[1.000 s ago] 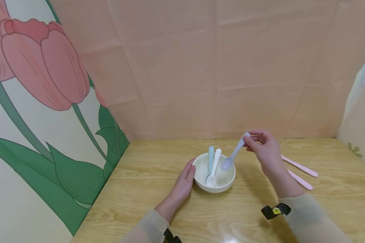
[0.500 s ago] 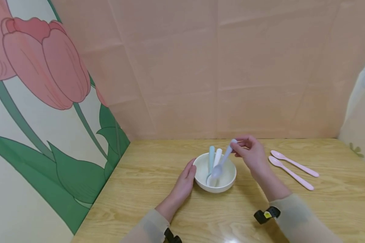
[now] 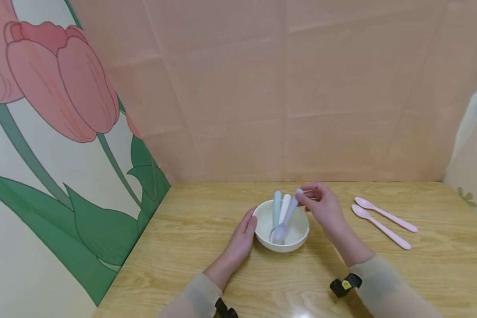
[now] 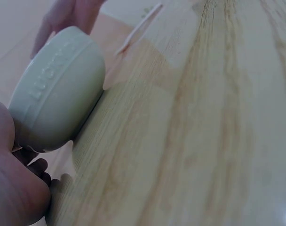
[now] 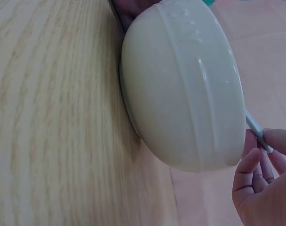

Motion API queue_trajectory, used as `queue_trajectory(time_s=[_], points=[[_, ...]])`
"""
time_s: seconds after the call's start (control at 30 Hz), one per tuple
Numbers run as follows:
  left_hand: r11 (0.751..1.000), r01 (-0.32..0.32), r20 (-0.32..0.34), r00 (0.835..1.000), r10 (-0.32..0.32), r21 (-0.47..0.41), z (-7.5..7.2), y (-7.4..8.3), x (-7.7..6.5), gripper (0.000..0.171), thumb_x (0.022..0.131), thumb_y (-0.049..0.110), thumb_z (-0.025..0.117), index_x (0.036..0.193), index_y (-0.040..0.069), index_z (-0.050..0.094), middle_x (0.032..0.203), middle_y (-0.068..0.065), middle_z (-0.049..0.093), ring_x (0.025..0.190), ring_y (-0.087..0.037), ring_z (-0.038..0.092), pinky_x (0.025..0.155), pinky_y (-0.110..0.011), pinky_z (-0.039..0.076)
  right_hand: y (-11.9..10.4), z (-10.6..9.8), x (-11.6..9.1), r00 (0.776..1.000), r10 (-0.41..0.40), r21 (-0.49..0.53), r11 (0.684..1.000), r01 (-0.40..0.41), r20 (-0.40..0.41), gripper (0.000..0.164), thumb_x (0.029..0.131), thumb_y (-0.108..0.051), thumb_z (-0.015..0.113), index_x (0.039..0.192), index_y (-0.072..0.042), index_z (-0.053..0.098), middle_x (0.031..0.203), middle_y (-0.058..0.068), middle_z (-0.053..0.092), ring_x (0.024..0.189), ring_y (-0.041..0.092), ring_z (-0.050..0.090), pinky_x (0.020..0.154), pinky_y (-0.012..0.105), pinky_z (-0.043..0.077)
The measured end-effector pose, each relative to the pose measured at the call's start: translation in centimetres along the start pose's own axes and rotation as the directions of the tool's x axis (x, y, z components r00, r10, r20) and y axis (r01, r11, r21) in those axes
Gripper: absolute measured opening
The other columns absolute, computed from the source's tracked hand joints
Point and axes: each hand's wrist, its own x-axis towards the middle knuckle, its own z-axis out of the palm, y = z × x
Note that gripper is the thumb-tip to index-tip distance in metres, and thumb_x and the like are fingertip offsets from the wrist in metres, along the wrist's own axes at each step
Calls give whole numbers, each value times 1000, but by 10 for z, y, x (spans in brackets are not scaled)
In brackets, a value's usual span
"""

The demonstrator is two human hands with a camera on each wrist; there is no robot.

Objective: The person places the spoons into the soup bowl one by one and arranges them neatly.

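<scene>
A cream-white bowl (image 3: 300, 229) stands on the table, with raised lettering on its side in the left wrist view. My left hand (image 3: 240, 238) holds it at the left, thumb at the rim. Between thumb and fingers, my right hand (image 3: 327, 207) pinches the handle end of a lavender spoon (image 3: 289, 215) over the bowl's right rim. That spoon slants down to the left, its head low inside the bowl, overlapping a white spoon (image 3: 285, 207). A light blue spoon (image 3: 277, 210) leans at the back rim beside the white one. In the right wrist view, the bowl wall hides the spoon heads.
Right of the bowl, two pink spoons (image 3: 381, 226) lie side by side on the wood-grain table (image 3: 206, 221). A pinkish-beige cloth backdrop (image 3: 238, 110) rises at the table's far edge. A tulip-printed panel (image 3: 63, 88) borders the left side.
My right hand has moved left and lowered the lavender spoon deeper into the bowl, its head now beside the other spoons. The two pink spoons came into full view. My left hand stayed put.
</scene>
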Motion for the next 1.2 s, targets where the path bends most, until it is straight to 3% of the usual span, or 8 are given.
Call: queue_trajectory(time_s=[1.2], points=[[1000, -6, -11, 1000, 6, 12, 1, -3, 1, 60, 121, 48, 34, 174, 18, 38, 175, -1, 41, 165, -26, 29, 135, -55, 20, 6, 5, 0, 998, 55, -44, 998, -55, 4, 39, 108, -23, 76, 137, -1, 64, 108, 7, 76, 95, 16, 74, 79, 26, 57]])
